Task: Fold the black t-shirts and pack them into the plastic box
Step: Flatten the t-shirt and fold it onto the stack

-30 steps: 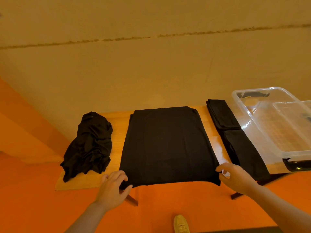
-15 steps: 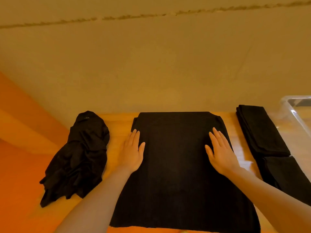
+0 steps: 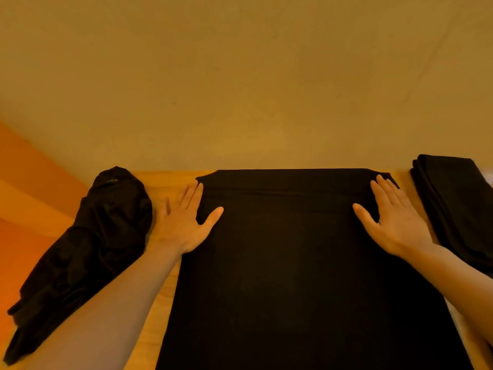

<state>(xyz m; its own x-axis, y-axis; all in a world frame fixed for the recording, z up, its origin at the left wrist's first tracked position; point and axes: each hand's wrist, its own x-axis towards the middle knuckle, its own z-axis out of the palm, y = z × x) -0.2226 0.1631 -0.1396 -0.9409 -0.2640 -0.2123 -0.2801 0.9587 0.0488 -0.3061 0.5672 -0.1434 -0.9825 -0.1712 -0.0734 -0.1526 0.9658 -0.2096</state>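
Black t-shirt (image 3: 301,263) lies spread flat in the middle of the wooden table (image 3: 170,177), its far edge against the wall. The left hand (image 3: 184,222) rests flat at its 10 o'clock corner, fingers spread, grip open and holding nothing; the right hand (image 3: 392,222) lies likewise at 2 o'clock. A crumpled shirt (image 3: 88,249) sits at 9 o'clock, folded shirts (image 3: 458,206) at 3 o'clock.

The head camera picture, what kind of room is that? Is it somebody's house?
Hard to say. It looks like a plain room set up for folding clothes: a wooden table pushed against a bare wall, an orange floor, and black t-shirts, one spread flat, one crumpled, some folded.
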